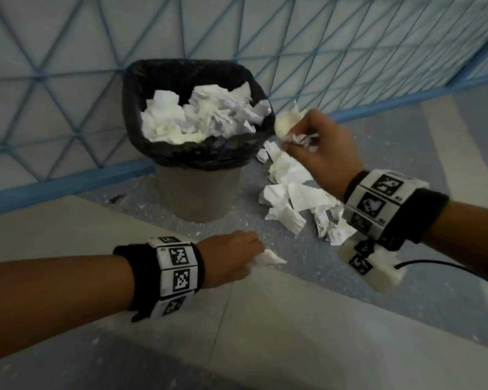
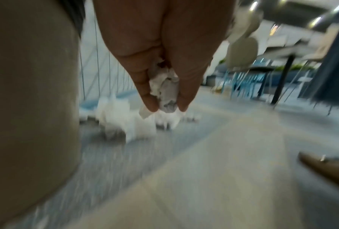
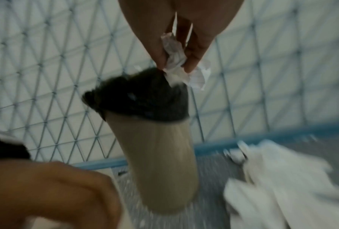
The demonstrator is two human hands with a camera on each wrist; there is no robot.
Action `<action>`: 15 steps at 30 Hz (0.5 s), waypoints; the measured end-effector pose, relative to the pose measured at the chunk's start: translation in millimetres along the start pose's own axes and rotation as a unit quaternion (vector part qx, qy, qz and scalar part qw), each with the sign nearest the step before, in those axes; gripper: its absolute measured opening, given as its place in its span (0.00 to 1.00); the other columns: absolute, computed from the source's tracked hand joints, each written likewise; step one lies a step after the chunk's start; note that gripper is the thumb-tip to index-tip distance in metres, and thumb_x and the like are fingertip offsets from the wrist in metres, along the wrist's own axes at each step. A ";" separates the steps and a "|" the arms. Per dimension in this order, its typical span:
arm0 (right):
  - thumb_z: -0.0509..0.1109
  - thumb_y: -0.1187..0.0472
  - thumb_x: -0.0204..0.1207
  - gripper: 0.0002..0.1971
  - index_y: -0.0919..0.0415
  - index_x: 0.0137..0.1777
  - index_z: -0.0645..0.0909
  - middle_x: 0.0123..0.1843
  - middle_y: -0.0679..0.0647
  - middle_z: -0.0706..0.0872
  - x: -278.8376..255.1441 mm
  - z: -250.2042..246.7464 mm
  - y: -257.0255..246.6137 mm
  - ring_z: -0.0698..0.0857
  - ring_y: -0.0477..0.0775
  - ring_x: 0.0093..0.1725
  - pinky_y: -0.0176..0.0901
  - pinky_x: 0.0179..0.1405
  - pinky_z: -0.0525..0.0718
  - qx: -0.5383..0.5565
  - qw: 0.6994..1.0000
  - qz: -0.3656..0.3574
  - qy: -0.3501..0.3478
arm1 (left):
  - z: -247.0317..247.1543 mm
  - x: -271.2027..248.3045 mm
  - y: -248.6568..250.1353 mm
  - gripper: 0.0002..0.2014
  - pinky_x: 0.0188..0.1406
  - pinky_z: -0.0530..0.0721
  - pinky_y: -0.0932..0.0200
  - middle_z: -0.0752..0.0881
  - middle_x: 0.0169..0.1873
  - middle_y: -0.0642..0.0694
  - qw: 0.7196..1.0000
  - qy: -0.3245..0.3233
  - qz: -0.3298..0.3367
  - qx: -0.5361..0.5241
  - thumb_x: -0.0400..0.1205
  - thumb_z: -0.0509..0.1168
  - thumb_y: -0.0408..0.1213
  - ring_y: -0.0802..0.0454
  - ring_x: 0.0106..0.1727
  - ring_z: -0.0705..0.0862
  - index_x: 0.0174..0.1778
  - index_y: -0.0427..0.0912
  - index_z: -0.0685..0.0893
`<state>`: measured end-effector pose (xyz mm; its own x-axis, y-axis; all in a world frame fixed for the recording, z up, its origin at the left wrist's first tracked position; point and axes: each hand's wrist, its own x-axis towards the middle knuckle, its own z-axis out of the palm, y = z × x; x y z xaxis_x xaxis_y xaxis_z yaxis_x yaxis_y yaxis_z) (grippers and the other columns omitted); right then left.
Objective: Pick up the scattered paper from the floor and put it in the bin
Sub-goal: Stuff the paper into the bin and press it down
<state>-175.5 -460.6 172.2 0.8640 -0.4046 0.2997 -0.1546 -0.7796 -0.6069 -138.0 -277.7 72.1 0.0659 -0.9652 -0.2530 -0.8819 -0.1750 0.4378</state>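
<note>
A beige bin (image 1: 200,192) lined with a black bag (image 1: 164,77) stands by the wall, filled near its rim with crumpled white paper (image 1: 203,114). My right hand (image 1: 321,147) is raised just right of the bin's rim and pinches crumpled paper (image 1: 289,123); the right wrist view shows that paper (image 3: 176,62) between its fingertips above the bin (image 3: 160,155). My left hand (image 1: 231,260) is low in front of the bin and pinches a small crumpled piece (image 1: 268,257), which the left wrist view shows as a scrap (image 2: 165,89). More paper (image 1: 293,192) lies scattered on the floor right of the bin.
A blue lattice fence (image 1: 350,52) with a blue base rail (image 1: 68,181) runs behind the bin. The floor has speckled grey and plain beige bands (image 1: 265,319). In the left wrist view chairs and table legs (image 2: 282,77) stand further off.
</note>
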 end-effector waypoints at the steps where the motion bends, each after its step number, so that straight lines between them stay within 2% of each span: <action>1: 0.73 0.64 0.71 0.08 0.62 0.43 0.76 0.41 0.53 0.80 13.8 -6.7 -17.0 0.78 0.48 0.42 0.26 0.36 0.70 0.015 0.999 -0.037 0.018 | -25.5 -14.0 6.5 0.16 0.58 0.73 0.59 0.75 0.62 0.46 0.998 0.054 0.023 -0.019 0.82 0.60 0.39 0.49 0.62 0.74 0.66 0.41 0.74; 2: 0.73 0.63 0.71 0.08 0.61 0.43 0.75 0.39 0.50 0.79 27.2 -11.6 -32.6 0.77 0.45 0.41 0.27 0.39 0.71 0.025 0.997 -0.068 0.029 | -52.3 -28.1 12.0 0.17 0.56 0.72 0.62 0.76 0.59 0.49 0.992 0.112 0.040 -0.027 0.82 0.61 0.42 0.54 0.58 0.73 0.66 0.44 0.74; 4: 0.73 0.64 0.69 0.11 0.60 0.45 0.73 0.36 0.43 0.77 53.6 -15.0 -56.0 0.75 0.43 0.36 0.32 0.40 0.73 0.028 0.994 -0.106 0.014 | -103.5 -51.0 11.9 0.19 0.53 0.74 0.59 0.79 0.55 0.50 0.963 0.261 0.071 0.007 0.80 0.61 0.49 0.58 0.54 0.70 0.64 0.46 0.76; 5: 0.73 0.64 0.68 0.14 0.58 0.48 0.70 0.35 0.41 0.75 66.4 -13.6 -65.5 0.74 0.45 0.35 0.36 0.39 0.74 0.029 0.993 -0.109 -0.016 | -126.6 -59.4 7.0 0.20 0.54 0.76 0.55 0.82 0.55 0.47 0.943 0.326 0.059 0.030 0.78 0.62 0.51 0.56 0.57 0.70 0.63 0.45 0.77; 6: 0.73 0.66 0.67 0.18 0.57 0.50 0.66 0.34 0.43 0.74 78.0 -9.6 -72.8 0.75 0.49 0.34 0.41 0.37 0.74 0.034 0.993 -0.099 -0.058 | -147.2 -64.1 -2.8 0.22 0.56 0.76 0.52 0.83 0.56 0.45 0.929 0.368 0.019 0.037 0.77 0.65 0.51 0.52 0.60 0.71 0.64 0.44 0.78; 7: 0.73 0.67 0.67 0.22 0.57 0.53 0.64 0.33 0.47 0.74 86.5 -4.3 -78.6 0.75 0.52 0.33 0.44 0.35 0.73 0.031 0.990 -0.081 -0.108 | -165.1 -66.2 -15.4 0.23 0.60 0.75 0.51 0.83 0.56 0.44 0.921 0.385 -0.035 0.040 0.76 0.67 0.50 0.47 0.63 0.71 0.64 0.44 0.78; 8: 0.73 0.69 0.68 0.23 0.58 0.57 0.65 0.34 0.51 0.76 93.5 3.6 -81.8 0.76 0.55 0.33 0.45 0.34 0.73 0.014 0.985 -0.062 -0.157 | -178.7 -65.9 -28.8 0.23 0.63 0.73 0.49 0.82 0.57 0.44 0.917 0.386 -0.089 0.051 0.76 0.68 0.50 0.44 0.64 0.70 0.65 0.44 0.78; 9: 0.73 0.68 0.69 0.24 0.61 0.61 0.67 0.39 0.55 0.78 98.2 12.2 -84.5 0.79 0.56 0.38 0.44 0.39 0.72 -0.031 0.978 -0.054 -0.199 | -188.2 -63.8 -40.7 0.23 0.65 0.70 0.49 0.81 0.60 0.43 0.915 0.373 -0.137 0.066 0.76 0.68 0.50 0.42 0.65 0.69 0.65 0.44 0.79; 11: 0.70 0.63 0.74 0.22 0.65 0.67 0.73 0.54 0.57 0.81 101.9 24.2 -85.3 0.80 0.55 0.55 0.38 0.51 0.71 -0.185 0.946 -0.094 -0.249 | -193.3 -51.6 -58.3 0.22 0.70 0.65 0.50 0.73 0.65 0.41 0.921 0.319 -0.205 0.089 0.76 0.68 0.50 0.39 0.67 0.66 0.64 0.46 0.81; 12: 0.66 0.58 0.78 0.20 0.63 0.69 0.74 0.64 0.58 0.80 100.7 29.3 -85.0 0.76 0.55 0.66 0.40 0.61 0.71 -0.256 0.922 -0.121 -0.265 | -191.9 -44.3 -62.1 0.21 0.71 0.65 0.50 0.69 0.65 0.40 0.930 0.271 -0.231 0.095 0.77 0.67 0.50 0.38 0.67 0.65 0.64 0.46 0.81; 13: 0.61 0.54 0.81 0.20 0.59 0.71 0.73 0.73 0.57 0.74 99.2 31.6 -85.6 0.69 0.55 0.75 0.45 0.72 0.68 -0.307 0.897 -0.132 -0.290 | -190.3 -39.2 -64.3 0.21 0.72 0.66 0.48 0.67 0.65 0.39 0.938 0.214 -0.253 0.107 0.78 0.65 0.50 0.36 0.67 0.65 0.65 0.46 0.80; 15: 0.53 0.50 0.84 0.20 0.52 0.74 0.70 0.81 0.58 0.63 102.8 29.1 -90.3 0.57 0.57 0.81 0.53 0.80 0.59 -0.345 0.852 -0.083 -0.386 | -191.4 -33.4 -66.3 0.23 0.71 0.72 0.47 0.69 0.65 0.36 0.950 0.089 -0.274 0.118 0.80 0.60 0.53 0.34 0.66 0.70 0.67 0.44 0.78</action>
<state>-58.8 -417.8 236.4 0.9181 -0.0338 -0.3949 -0.0136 -0.9985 0.0538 7.7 -271.0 216.7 0.6051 -0.7626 -0.2288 -0.7710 -0.6329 0.0707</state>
